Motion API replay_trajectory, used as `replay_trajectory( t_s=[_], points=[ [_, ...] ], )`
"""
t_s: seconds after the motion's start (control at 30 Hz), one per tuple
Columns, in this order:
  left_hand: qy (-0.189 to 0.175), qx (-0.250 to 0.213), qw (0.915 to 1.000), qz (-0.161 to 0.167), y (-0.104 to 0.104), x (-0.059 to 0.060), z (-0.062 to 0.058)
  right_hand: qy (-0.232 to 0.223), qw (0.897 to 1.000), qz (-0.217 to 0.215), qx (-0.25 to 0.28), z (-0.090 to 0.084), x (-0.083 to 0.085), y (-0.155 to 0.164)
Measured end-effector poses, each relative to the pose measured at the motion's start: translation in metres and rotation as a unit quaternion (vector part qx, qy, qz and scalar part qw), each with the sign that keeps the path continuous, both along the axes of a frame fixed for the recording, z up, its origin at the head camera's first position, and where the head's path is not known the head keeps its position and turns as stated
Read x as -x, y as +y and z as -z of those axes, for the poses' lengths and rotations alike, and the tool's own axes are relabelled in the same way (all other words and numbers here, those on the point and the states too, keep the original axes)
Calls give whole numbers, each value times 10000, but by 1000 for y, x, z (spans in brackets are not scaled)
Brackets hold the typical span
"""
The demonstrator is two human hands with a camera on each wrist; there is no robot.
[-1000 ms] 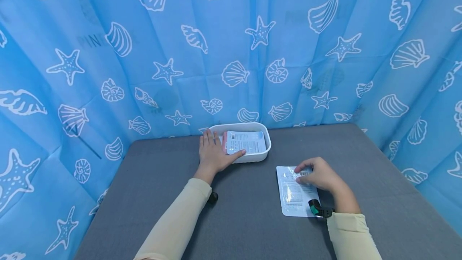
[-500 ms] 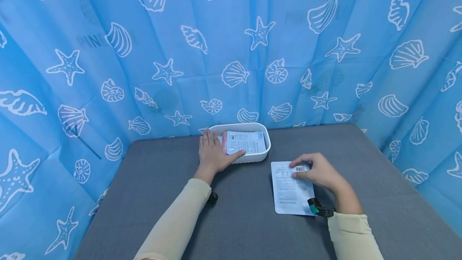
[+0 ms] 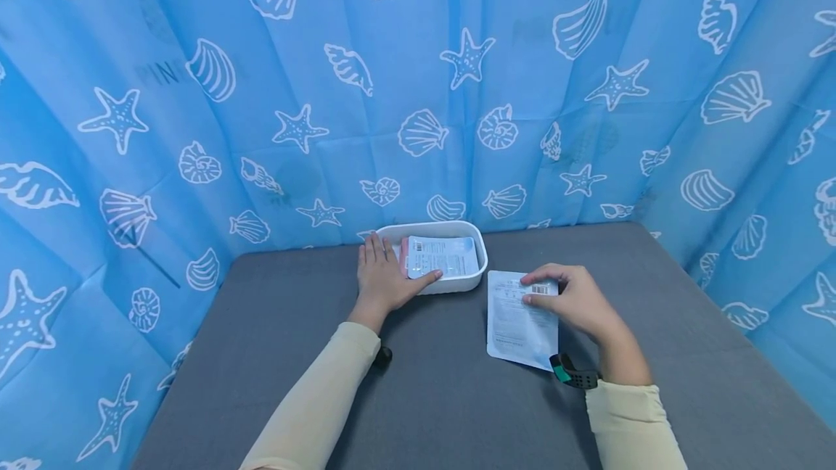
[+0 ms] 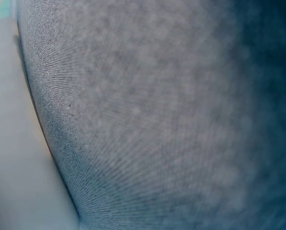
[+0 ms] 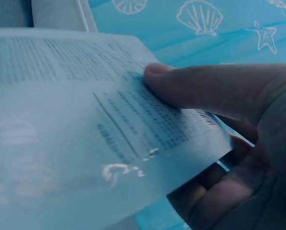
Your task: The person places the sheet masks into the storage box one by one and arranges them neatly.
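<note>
Pinching the white sachet (image 3: 519,310) lifted just right of the tray (image 3: 480,270), your right hand (image 3: 575,303) grips its top; your left hand (image 3: 385,274) lies flat against the tray's near-left rim.

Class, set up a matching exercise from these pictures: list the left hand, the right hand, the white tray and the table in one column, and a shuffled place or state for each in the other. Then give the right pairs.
Things:
1. left hand
2. right hand
3. white tray
4. table

Places or states:
A. grey, bears everything
B. pinches a lifted white sachet
C. rests on the tray's left end
D. holds sachets, stands by the curtain

Pairs: 1-C, 2-B, 3-D, 4-A
</note>
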State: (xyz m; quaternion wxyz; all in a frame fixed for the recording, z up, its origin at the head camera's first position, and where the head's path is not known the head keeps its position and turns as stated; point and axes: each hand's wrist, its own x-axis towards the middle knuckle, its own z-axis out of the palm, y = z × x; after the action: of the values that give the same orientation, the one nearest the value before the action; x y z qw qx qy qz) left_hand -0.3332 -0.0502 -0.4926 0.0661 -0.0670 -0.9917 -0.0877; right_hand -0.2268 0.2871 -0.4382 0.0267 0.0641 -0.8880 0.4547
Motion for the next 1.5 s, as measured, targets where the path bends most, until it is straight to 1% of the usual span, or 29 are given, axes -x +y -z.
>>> replay_trajectory(
  t_s=[0.17, 0.33, 0.43, 0.53, 0.63, 0.7, 0.8, 0.87, 1.0, 1.07, 1.2, 1.37, 1.5],
  points=[
    [-41, 56, 10000, -20, 0, -2, -1, 215, 9988, 260, 350, -2, 3, -12],
    [-61, 79, 9999, -72, 1, -2, -2, 651, 9931, 760, 606, -4, 2, -20],
    [-53, 43, 10000, -62, 1, 0, -2, 994, 9839, 1207, 868, -5, 3, -23],
    [21, 59, 10000, -61, 2, 2, -2, 1204, 9689, 1717, 1316, -4, 6, -26],
    [122, 109, 9998, -83, 2, 3, -2, 1171, 9546, 2107, 1752, -1, 10, -31],
    [162, 166, 9997, -91, 2, 3, -2, 1016, 9478, 2290, 1971, 2, 12, -35],
    [134, 184, 9997, -66, 3, 3, -2, 768, 9408, 2527, 2125, 6, 14, -40],
    [108, 203, 9997, -38, 3, 3, -2, 658, 9343, 2674, 2265, 9, 15, -42],
    [48, 242, 9997, -53, 2, 5, 0, 562, 9243, 2826, 2503, 14, 17, -43],
    [11, 216, 9997, -60, 2, 6, 1, 513, 9232, 2786, 2597, 16, 18, -42],
    [-67, 160, 9998, -60, 0, 6, 2, 284, 9279, 2557, 2700, 18, 22, -42],
    [-86, 188, 9998, -60, 0, 7, 2, -72, 9429, 2029, 2639, 19, 23, -44],
    [-94, 177, 9998, -54, 0, 6, 1, -328, 9568, 1562, 2431, 20, 24, -46]
  ],
)
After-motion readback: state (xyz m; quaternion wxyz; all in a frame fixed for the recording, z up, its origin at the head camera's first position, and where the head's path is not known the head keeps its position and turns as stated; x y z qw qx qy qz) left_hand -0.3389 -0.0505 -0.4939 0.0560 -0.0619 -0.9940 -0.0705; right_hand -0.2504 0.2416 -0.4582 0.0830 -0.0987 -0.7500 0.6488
